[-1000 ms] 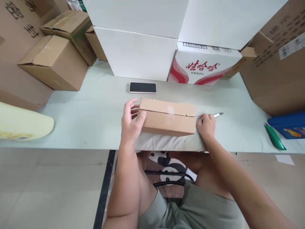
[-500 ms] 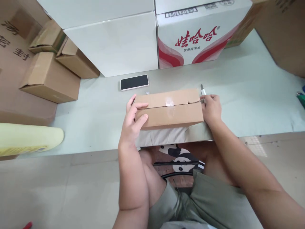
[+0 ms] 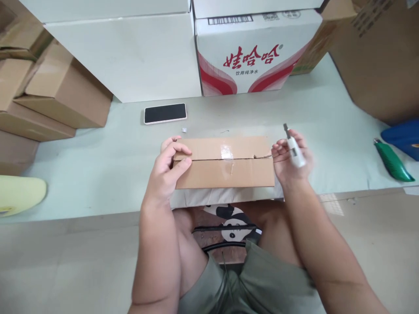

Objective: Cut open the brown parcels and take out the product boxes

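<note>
A small brown cardboard box (image 3: 206,174) lies near the table's front edge, with a seam along its top and clear tape across the middle. The seam has a torn nick near the right end. My left hand (image 3: 166,168) grips the left end, thumb and fingers on top. At the right end is my right hand (image 3: 293,161), turned palm up and slightly blurred. It holds a white box cutter (image 3: 295,152) whose dark blade points away from me. Some fingertips of that hand are close to the box's right edge; whether they touch it I cannot tell.
Behind the box lie a phone (image 3: 165,113) and a small white scrap (image 3: 184,130). White cartons (image 3: 242,56) line the back. Brown boxes (image 3: 65,87) are stacked at left, above a pale yellow roll (image 3: 22,194). A green-handled tool (image 3: 393,161) and a blue object (image 3: 404,137) lie at right.
My right hand has turned palm up and shows the box cutter, which was mostly hidden behind the fingers. My left hand stays on the box. The camera view has shifted right.
</note>
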Motion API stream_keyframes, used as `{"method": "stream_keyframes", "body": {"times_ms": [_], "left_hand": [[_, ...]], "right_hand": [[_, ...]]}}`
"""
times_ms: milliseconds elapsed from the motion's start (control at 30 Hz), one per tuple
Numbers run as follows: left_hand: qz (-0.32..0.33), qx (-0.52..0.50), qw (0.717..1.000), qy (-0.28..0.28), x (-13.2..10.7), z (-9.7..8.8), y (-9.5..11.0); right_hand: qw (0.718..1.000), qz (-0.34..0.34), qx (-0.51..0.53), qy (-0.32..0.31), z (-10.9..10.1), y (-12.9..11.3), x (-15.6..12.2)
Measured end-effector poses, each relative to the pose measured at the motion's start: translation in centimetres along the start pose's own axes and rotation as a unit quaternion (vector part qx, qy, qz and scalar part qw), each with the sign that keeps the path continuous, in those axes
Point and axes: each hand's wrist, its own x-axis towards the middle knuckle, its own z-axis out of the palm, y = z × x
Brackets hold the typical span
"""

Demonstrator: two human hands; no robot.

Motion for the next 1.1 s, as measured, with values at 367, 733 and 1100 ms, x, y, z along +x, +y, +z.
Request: {"method": "stream_keyframes", "body": {"times_ms": [367,733,1100], "left_hand": [[0.016,0.002,0.999,-0.038,0.1,2.6,0.9],[0.056,0.021,0.997,-0.05,0.2,2.7,0.3],[0.077,0.022,0.996,-0.044,0.2,2.8,-0.2]], "right_hand": [[0.973,-0.215,-0.071,-0.049,2.8,-8.1,-5.8],[0.947,-0.233,-0.129,-0.177,3.8,-6.6,-7.7],[0.865,-0.32,-0.301,-0.243,3.1,-7.3,-8.1]]}}
